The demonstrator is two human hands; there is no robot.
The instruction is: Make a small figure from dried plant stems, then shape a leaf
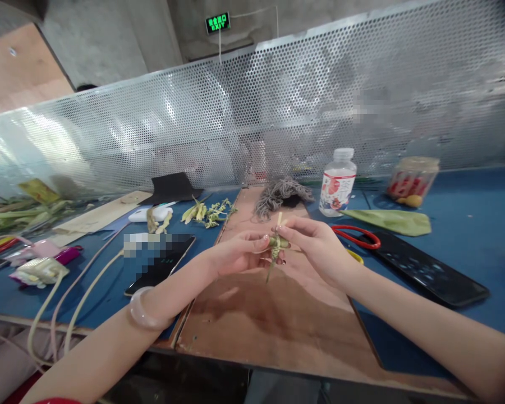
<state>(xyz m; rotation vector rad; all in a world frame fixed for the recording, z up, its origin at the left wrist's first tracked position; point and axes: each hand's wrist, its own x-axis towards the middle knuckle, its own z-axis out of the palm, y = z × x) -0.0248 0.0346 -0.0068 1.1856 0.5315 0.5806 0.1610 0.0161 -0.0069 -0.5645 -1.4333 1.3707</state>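
Note:
Over the brown wooden strip of the table, my left hand (240,253) and my right hand (313,242) meet at a small green bundle of plant strips (275,252). My left fingers are closed on the bundle's left side. My right thumb and fingers pinch a pale strip (280,217) that sticks up from its top. A thin green end hangs below. The fingertips partly cover the bundle, so its full shape is hidden. Near my right wrist lie a red loop-shaped handle (357,237) and a yellow ring (356,257), partly behind the hand.
Grey yarn (278,196), a plastic bottle (338,185), a jar (413,182) and a long green leaf (393,222) stand or lie behind. A black device (429,269) is at right. Leftward are a phone (168,264), cables (84,283), wilted sprigs (212,213) and a perforated metal screen (151,129).

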